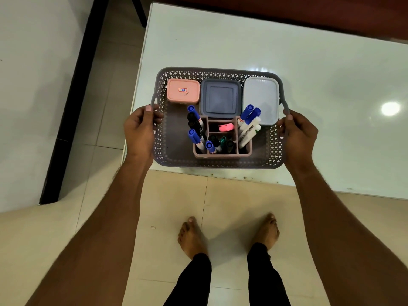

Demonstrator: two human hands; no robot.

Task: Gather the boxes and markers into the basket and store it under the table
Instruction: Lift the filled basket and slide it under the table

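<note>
Gathering looks complete: boxes and markers point(195, 124) sit in the grey basket point(218, 72) at the worktop point(309, 62) edge; left hand point(140, 127) and right hand point(298, 131) each grip a side handle. Storing step in hand; next move calls for a level lift, then lowering under the worktop.

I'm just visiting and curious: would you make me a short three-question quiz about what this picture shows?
1. True or false: the pink box sits on the table outside the basket.
2. What does the left hand grip?
A. a marker
B. the basket's side handle
C. the table edge
3. Fill in: the markers stand in a pink ____.

Key:
1. False; it lies inside the basket beside the dark grey box and the pale box.
2. B; the right hand grips the other handle.
3. Organizer.
</note>
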